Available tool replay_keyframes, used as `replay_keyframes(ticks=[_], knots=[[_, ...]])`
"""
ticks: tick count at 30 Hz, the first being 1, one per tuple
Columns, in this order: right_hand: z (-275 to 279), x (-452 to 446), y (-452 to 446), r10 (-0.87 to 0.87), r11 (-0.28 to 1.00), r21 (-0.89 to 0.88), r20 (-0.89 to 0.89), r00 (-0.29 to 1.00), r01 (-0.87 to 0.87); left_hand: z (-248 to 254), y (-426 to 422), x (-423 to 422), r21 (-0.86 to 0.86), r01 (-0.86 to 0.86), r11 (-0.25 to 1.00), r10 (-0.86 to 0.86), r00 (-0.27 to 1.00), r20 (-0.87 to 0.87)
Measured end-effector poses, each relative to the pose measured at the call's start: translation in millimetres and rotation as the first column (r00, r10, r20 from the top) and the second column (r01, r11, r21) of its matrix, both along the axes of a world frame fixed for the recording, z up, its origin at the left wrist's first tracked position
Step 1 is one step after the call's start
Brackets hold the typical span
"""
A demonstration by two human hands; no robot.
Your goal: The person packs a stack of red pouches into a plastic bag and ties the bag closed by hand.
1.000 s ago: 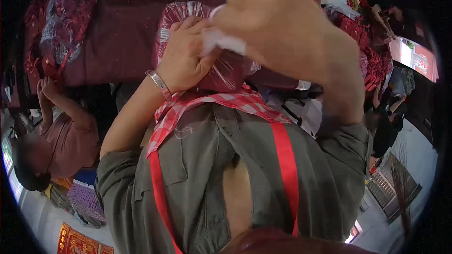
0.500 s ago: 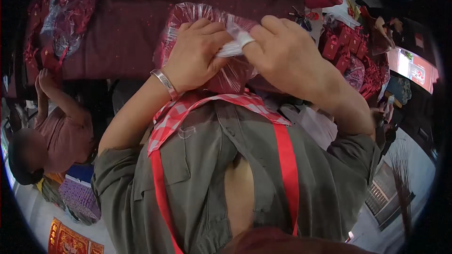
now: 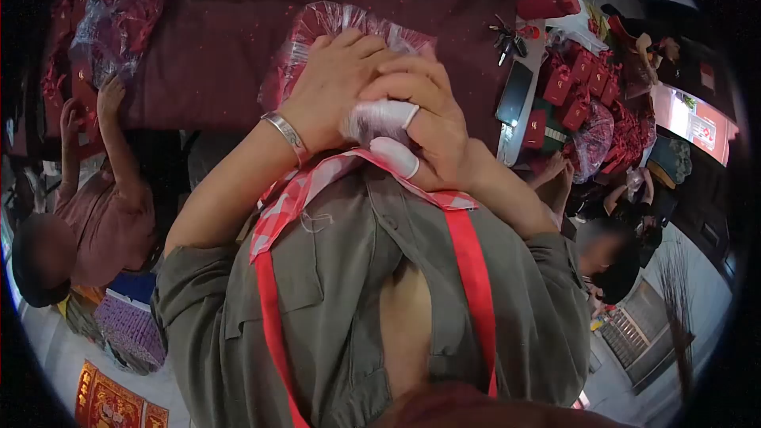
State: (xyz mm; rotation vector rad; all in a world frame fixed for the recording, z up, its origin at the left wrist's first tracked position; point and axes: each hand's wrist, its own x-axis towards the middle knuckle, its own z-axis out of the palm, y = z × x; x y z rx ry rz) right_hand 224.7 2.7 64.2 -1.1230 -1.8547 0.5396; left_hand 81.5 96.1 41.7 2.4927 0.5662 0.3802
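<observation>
"White finger covers (image 3: 395, 157), right hand (image 3: 440, 119): fingers curled against left hand (image 3: 337, 87); pinch cannot be told. Left hand: fingers close together over film-wrapped package (image 3: 305, 34)."

"Place and handling?"

"Beneath left hand, wearer's twelve o'clock; probably light, wrap slick, easily torn. Best held by sides. Phone (image 3: 515, 93): three o'clock."

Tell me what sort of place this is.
Probably a small packing workshop, perhaps in a home: a red package in clear wrap sits at a cloth-covered table, with several red boxes grouped to the right.
</observation>
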Motion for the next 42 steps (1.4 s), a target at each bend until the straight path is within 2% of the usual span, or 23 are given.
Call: replay_keyframes(ticks=[2, 5, 6, 8, 9, 11, 12, 14, 15, 17, 18, 19, 22, 24, 27, 29, 30, 31, 32, 34, 35, 39, 42], knots=[[11, 7, 6, -0.077, 0.995, 0.085, 0.281, 0.956, 0.055, -7, -1, 1, 0.049, -0.01, 0.999, 0.006, 0.997, 0.071], [4, 21, 3, -0.215, 0.974, 0.042, 0.5, 0.839, 0.224, -8, -3, 1, 0.051, -0.075, 0.996, 0.068, 0.99, 0.12], [5, 21, 0, -0.215, 0.974, 0.043, 0.5, 0.839, 0.224, -5, -3, 0, 0.023, -0.077, 0.997, 0.073, 0.989, 0.128], [6, 24, -5, -0.19, 0.954, -0.092, 0.548, 0.814, 0.285, -3, -3, 0, -0.015, -0.062, 0.998, 0.064, 0.991, 0.12], [8, 25, -8, -0.195, 0.953, -0.089, 0.55, 0.812, 0.289, -4, -5, -3, -0.019, -0.068, 0.998, 0.07, 0.989, 0.131], [12, 30, -7, -0.163, 0.892, -0.314, 0.446, 0.88, 0.324, -6, -8, -4, -0.024, -0.072, 0.997, 0.074, 0.988, 0.138], [17, 31, -7, -0.197, 0.912, -0.257, 0.408, 0.892, 0.319, -6, -9, -4, 0.0, -0.088, 0.996, 0.086, 0.979, 0.183], [13, 36, -13, -0.328, 0.943, 0.069, 0.33, 0.885, 0.324, -4, -10, -4, 0.028, -0.116, 0.993, 0.107, 0.967, 0.231], [22, 32, -17, -0.432, 0.902, 0.092, 0.153, 0.889, 0.422, -2, -10, -4, 0.018, -0.104, 0.994, 0.098, 0.976, 0.196], [18, 36, -28, -0.424, 0.885, 0.208, -0.016, 0.906, 0.418, -1, -10, -4, 0.009, -0.093, 0.996, 0.09, 0.982, 0.166], [27, 35, -28, -0.374, 0.88, 0.346, 0.084, 0.924, 0.325, -1, -9, -4, 0.006, -0.078, 0.997, 0.075, 0.981, 0.179], [37, 34, -33, -0.25, 0.935, 0.32, 0.285, 0.925, 0.154, -2, -9, -4, 0.004, -0.058, 0.998, 0.056, 0.98, 0.191], [40, 18, -31, -0.145, 0.948, 0.318, 0.335, 0.931, 0.034, -2, -8, -4, -0.018, -0.065, 0.998, 0.067, 0.985, 0.156], [39, 19, -29, -0.1, 0.883, 0.462, 0.355, 0.93, -0.081, -1, -8, -5, -0.022, -0.066, 0.998, 0.068, 0.986, 0.155], [42, 19, -28, -0.005, 0.938, 0.326, 0.354, 0.935, -0.118, 2, -7, -6, -0.035, -0.056, 0.998, 0.06, 0.99, 0.125], [28, 24, -9, -0.124, 0.958, 0.282, 0.563, 0.817, -0.049, 0, -6, -7, -0.07, -0.028, 0.997, 0.038, 0.989, 0.143], [16, 26, -3, -0.178, 0.968, 0.253, 0.648, 0.74, 0.012, -6, -7, -7, -0.025, -0.047, 0.999, 0.051, 0.976, 0.21], [8, 32, 4, -0.179, 0.965, 0.261, 0.692, 0.699, -0.012, -5, -7, -7, -0.022, -0.045, 0.999, 0.048, 0.976, 0.212], [4, 38, 4, -0.179, 0.965, 0.262, 0.693, 0.698, -0.012, -3, -8, -7, -0.011, -0.042, 0.999, 0.043, 0.981, 0.187], [-2, 46, 2, -0.125, 0.99, 0.135, 0.683, 0.72, 0.044, -5, -9, -8, -0.001, -0.058, 0.998, 0.057, 0.981, 0.187], [2, 43, 2, -0.152, 0.986, 0.147, 0.59, 0.793, 0.079, -5, -9, -8, -0.003, -0.063, 0.998, 0.062, 0.981, 0.184], [10, 43, -13, -0.145, 0.988, 0.127, 0.589, 0.795, 0.087, -5, -10, -6, -0.075, -0.063, 0.995, 0.077, 0.977, 0.2], [7, 29, -14, -0.197, 0.97, 0.215, 0.401, 0.894, 0.117, 1, -11, -6, -0.15, -0.037, 0.988, 0.066, 0.979, 0.194]])
